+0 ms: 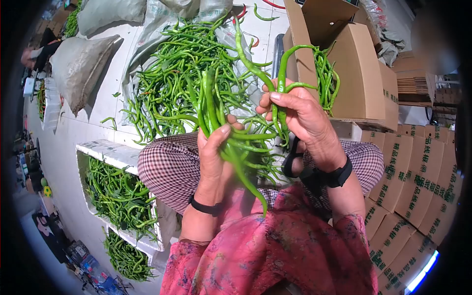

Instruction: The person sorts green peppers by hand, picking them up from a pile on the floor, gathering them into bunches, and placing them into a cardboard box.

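My left hand point(215, 142) is closed around a bunch of long green chili peppers point(211, 101), their ends sticking out above and below the fist. To its right, my right hand point(300, 110) pinches a few more green peppers point(281, 69) between thumb and fingers. The two hands are apart, held over my lap. Beyond them a large heap of green peppers point(172, 69) lies on a plastic sheet on the floor. An open cardboard box point(366, 73) stands just right of my right hand, with green peppers point(327, 81) at its near left side.
White foam boxes point(105, 147) full of green peppers stand at my left. Stuffed sacks point(81, 69) lie at the upper left. Printed cartons point(410, 172) are stacked at the right. A few red peppers point(239, 14) lie behind the heap. Another person's arm point(42, 51) shows at far left.
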The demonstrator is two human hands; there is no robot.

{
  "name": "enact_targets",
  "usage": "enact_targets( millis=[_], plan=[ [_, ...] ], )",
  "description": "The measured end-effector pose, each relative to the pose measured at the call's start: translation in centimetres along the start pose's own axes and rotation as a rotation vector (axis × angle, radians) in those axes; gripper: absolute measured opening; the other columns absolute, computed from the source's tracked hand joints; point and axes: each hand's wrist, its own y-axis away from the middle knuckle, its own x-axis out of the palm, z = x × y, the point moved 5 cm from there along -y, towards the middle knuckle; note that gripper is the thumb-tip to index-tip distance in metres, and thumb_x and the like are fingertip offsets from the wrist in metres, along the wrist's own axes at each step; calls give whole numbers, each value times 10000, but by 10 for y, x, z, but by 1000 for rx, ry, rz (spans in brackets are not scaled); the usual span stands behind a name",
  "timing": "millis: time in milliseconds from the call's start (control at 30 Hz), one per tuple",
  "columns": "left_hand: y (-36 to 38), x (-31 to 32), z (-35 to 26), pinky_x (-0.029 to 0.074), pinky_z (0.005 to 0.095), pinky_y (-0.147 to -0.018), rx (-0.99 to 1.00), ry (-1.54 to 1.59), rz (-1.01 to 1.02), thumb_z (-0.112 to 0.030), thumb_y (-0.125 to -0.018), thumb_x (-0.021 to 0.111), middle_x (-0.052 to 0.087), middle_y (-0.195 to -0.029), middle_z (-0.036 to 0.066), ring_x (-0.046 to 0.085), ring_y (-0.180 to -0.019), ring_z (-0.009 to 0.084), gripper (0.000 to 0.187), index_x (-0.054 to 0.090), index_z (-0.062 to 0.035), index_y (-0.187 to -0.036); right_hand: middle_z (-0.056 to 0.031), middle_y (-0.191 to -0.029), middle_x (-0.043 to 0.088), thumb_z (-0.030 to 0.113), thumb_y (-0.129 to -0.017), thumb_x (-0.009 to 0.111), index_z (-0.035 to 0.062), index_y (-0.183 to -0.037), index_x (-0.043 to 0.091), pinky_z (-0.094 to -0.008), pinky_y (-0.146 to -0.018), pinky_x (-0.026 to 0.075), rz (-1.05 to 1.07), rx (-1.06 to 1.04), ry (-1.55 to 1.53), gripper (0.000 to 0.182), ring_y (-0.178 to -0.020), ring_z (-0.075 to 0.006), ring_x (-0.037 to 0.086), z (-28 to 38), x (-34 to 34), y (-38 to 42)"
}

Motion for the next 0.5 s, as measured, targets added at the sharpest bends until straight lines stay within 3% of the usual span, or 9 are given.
enact_targets(
  millis=[233,367,500],
  plan=[
    [1,2,-3,581,436,-806,-9,43,-44,-66,-801,608,616,-891,110,638,-828,219,294,527,10,-1074,-121,-934,674,150,-870,666,-17,-1110,557,-302,-768,499,-125,-71,45,312,-881,-208,663,19,-3,13],
    [0,-1,-1,577,440,-821,-10,43,-38,-53,-801,610,606,-950,99,634,-850,212,313,510,7,-1092,-122,-918,669,164,-882,657,-17,-1114,551,-273,-717,504,-230,-136,154,313,-832,-187,657,41,-8,26],
    [-1,0,1,566,380,-760,22,63,-50,-37,-806,606,603,-973,112,629,-855,215,324,499,1,-1109,-135,-898,660,174,-901,615,-28,-1110,549,-275,-694,505,-198,-118,187,298,-740,-159,613,51,-4,41]
  ],
)
